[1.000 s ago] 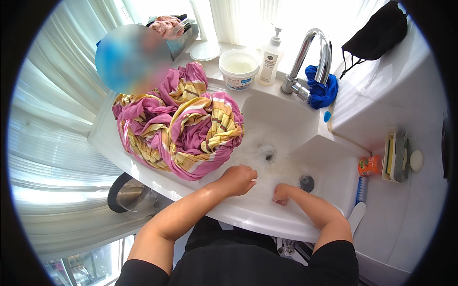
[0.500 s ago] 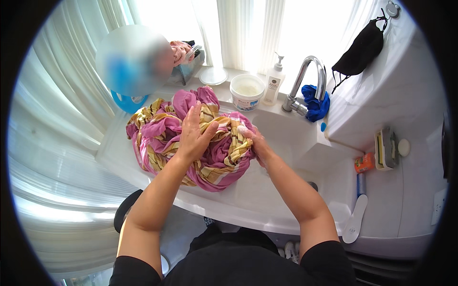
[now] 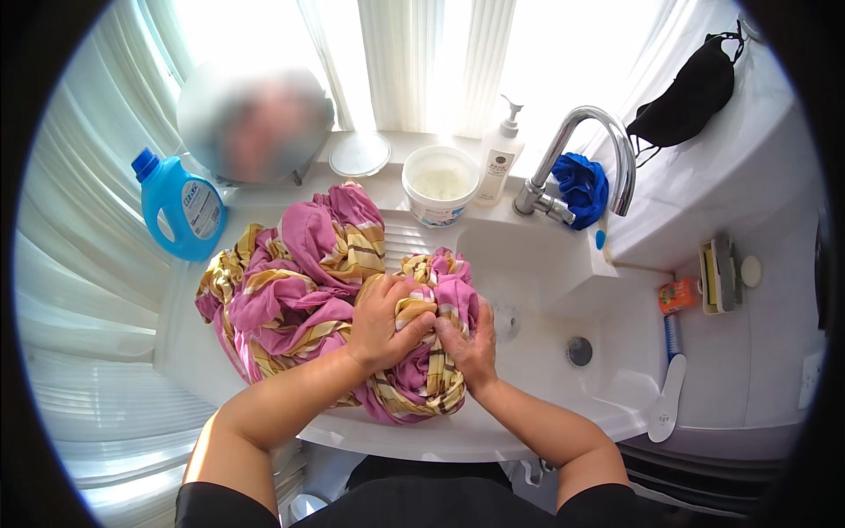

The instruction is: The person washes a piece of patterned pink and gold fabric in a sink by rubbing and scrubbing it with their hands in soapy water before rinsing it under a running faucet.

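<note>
A large bundle of wet-looking pink and yellow plaid cloth [image 3: 299, 304] is heaped over the ribbed left side of the white sink [image 3: 537, 361]. My left hand [image 3: 387, 324] bears on the bundle's right part, its fingers curled over a fold and its thumb pointing right. Against the right end of the same cloth, my right hand [image 3: 471, 348] grips the gathered folds, with some fingers hidden behind them. Both thumbs nearly meet on the fabric. A few suds [image 3: 506, 321] lie in the basin right of the cloth.
Behind the sink stand a blue detergent bottle [image 3: 183, 209], a round mirror [image 3: 255, 123], a white tub [image 3: 440, 187], a pump bottle [image 3: 500, 158] and a chrome faucet [image 3: 581, 145]. A blue cloth [image 3: 581, 189] sits behind the faucet. A white-handled brush [image 3: 669, 400] rests at the right edge.
My left hand, flat with fingers spread before, now curls over the cloth. Both hands have come closer together and nearer to me, drawing the bundle's right end along. The view has shifted.
</note>
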`<state>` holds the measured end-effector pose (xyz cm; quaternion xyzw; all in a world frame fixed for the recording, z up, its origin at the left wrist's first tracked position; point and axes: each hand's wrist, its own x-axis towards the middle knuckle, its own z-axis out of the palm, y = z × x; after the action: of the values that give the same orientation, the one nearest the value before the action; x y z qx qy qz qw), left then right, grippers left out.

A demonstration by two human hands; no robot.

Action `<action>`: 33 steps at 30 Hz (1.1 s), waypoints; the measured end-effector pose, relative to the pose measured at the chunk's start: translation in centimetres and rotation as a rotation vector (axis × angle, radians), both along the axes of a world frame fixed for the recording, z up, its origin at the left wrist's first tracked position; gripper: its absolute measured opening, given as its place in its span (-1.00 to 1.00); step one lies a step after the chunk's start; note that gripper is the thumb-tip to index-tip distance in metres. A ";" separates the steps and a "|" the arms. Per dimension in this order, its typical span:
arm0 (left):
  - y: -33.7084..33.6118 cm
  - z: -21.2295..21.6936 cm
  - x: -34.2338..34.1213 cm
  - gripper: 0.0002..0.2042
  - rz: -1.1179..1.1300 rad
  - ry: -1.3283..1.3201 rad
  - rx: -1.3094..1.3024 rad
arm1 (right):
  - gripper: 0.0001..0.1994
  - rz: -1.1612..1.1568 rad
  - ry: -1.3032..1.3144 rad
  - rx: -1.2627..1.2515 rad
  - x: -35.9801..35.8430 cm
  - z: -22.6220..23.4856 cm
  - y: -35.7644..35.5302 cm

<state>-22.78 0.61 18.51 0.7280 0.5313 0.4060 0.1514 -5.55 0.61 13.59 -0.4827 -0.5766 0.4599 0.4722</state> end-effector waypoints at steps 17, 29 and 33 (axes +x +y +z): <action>6.5 -1.1 0.9 -0.72 0.075 -0.047 -0.169 | -0.29 -0.026 0.128 -0.199 0.9 -4.3 4.8; 3.5 1.0 1.6 -0.41 0.164 0.034 -0.220 | -0.45 0.013 0.043 0.022 2.1 -3.8 5.1; -4.0 2.0 0.4 -0.05 0.011 0.169 -0.087 | -0.60 0.228 0.147 -0.008 6.1 -1.3 1.0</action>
<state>-22.41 -3.42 20.56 0.7495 0.5633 0.3204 0.1354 0.53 1.58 12.28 -0.3811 -0.5896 0.5469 0.4561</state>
